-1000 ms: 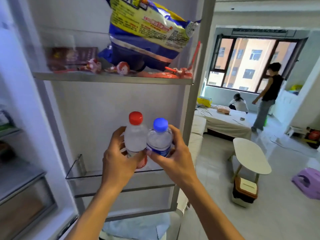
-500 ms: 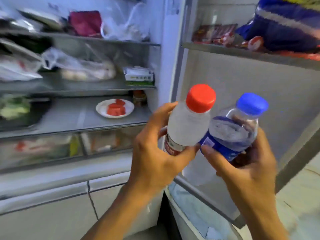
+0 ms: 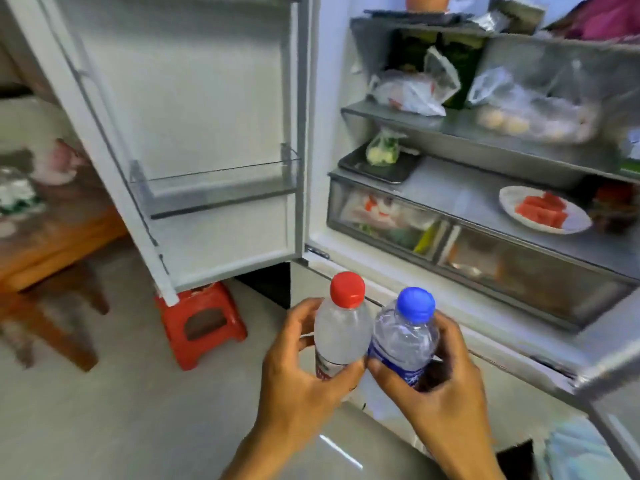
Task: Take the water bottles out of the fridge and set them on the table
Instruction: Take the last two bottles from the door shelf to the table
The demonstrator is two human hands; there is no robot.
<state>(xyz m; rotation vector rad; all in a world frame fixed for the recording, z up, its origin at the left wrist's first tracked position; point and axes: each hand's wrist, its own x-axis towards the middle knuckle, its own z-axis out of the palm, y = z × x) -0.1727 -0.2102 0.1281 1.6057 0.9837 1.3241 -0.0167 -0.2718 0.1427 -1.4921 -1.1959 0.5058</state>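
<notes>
My left hand grips a clear water bottle with a red cap. Beside it, touching, my right hand grips a clear water bottle with a blue cap and blue label. Both bottles are upright, held low in front of the open fridge, outside its shelves. At the far left stands a brown wooden table with blurred items on it.
The fridge's left door hangs open, its door bin bare. A red plastic stool stands on the floor under that door, by the table leg. A plate of red slices and bagged food lie on the fridge shelves.
The view has swung left, from the right door past the fridge interior to the left door and the table. Both hands have carried the bottles lower and away from the door shelf.
</notes>
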